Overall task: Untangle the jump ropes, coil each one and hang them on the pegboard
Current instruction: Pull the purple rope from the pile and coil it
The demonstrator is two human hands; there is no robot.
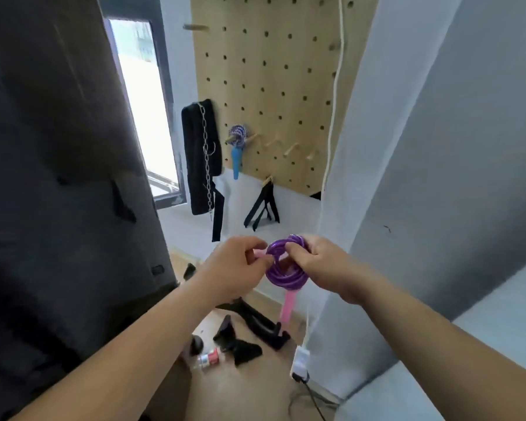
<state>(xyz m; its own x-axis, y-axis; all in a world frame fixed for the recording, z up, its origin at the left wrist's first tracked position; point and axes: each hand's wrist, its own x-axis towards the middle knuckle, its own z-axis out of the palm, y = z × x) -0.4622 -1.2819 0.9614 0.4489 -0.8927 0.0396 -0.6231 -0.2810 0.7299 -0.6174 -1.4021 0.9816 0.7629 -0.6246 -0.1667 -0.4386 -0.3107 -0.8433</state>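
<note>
A purple jump rope (281, 276) is wound into a small coil in front of me, held in the air between both hands. My left hand (233, 265) pinches a pink handle end at the coil's left side. My right hand (319, 262) grips the coil's upper right part. One pink handle (287, 308) hangs straight down from the coil. On the wooden pegboard (274, 86) ahead, a blue-and-white rope (239, 135) with a blue handle (236, 164) hangs coiled on a peg. Several bare wooden pegs (289, 148) stick out to its right.
A black strap with a metal chain (205, 156) hangs left of the pegboard, and black straps (263, 205) hang below it. Black objects (249, 326) and a small bottle (208, 358) lie on the wooden floor. A grey wall (438, 147) stands right, a dark curtain (58, 177) left.
</note>
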